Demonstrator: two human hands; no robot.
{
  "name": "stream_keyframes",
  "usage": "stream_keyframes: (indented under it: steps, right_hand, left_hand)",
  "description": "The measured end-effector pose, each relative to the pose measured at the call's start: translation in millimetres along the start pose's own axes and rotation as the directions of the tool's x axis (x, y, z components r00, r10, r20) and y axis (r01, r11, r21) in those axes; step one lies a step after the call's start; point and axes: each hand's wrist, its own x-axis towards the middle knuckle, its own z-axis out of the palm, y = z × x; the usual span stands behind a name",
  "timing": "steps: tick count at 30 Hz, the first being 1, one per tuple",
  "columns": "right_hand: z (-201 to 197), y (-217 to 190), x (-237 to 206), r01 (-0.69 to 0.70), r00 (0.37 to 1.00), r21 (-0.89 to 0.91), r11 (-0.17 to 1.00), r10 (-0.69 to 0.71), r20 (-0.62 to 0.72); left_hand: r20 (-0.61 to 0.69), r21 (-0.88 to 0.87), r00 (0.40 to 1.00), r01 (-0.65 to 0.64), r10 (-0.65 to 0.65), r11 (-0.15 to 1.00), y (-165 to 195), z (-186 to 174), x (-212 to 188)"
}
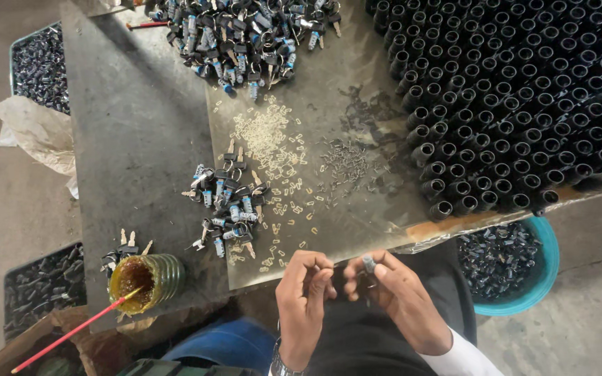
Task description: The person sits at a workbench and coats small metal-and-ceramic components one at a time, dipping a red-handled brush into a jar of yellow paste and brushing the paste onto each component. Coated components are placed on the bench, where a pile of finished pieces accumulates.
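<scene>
Both hands meet just below the near edge of the grey metal worktop (141,139). The right hand (395,296) has its grip pinched on a small grey cylindrical lock part (368,263); the left hand (304,292) pinches a thin piece too small to identify. A small heap of black-headed keys (228,209) lies nearby.

black cylinders (524,104) crowding right, key heaps (228,202) left, bare grey sheet (134,139) between
</scene>
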Motion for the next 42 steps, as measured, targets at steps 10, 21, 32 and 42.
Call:
stream_keyframes:
  steps: [10,21,32,42]
  right_hand:
    - [-6,20,1,0.245,0.966,-0.071,0.967,-0.238,0.103]
    - [-15,22,-10,0.155,0.986,-0.269,0.95,-0.132,0.103]
    - [-11,14,-7,0.175,0.984,-0.161,0.971,-0.166,0.073]
    - [-12,19,-4,0.095,0.995,-0.14,0.986,-0.098,-0.015]
  left_hand:
    - [-0.031,0.031,0.999,-0.014,0.015,0.999,8,-7,-4]
    - [-0.017,-0.011,0.998,-0.056,0.056,0.998,3,-9,-8]
    - [-0.034,0.006,0.999,-0.04,0.04,0.999,11,-4,-4]
    - [-0.008,0.018,0.995,-0.103,0.103,0.994,18,-4,-10]
